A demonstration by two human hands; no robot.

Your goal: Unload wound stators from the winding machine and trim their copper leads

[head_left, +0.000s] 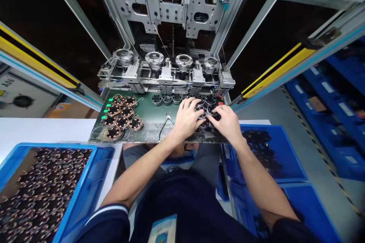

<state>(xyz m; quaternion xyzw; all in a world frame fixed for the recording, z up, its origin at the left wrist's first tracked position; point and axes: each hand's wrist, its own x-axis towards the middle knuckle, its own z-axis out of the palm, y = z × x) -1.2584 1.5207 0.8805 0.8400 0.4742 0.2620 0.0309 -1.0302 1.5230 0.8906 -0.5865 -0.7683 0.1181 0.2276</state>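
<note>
My left hand [186,117] and my right hand [226,121] rest side by side on a cluster of black round stator parts [210,100] at the right end of the green work mat [151,119]. Both hands have their fingers curled down onto the parts; what each grips is partly hidden. A row of three black round parts [167,99] lies along the mat's far edge. Several copper-wound stators [121,117] lie grouped on the mat's left side. Small cutting pliers [167,120] lie just left of my left hand.
A winding machine with several round fixtures [168,62] stands behind the mat. A blue bin of wound stators [42,186] sits at near left on a white table [45,129]. Blue bins of black parts [265,152] stand at right. Yellow-black guard rails flank the machine.
</note>
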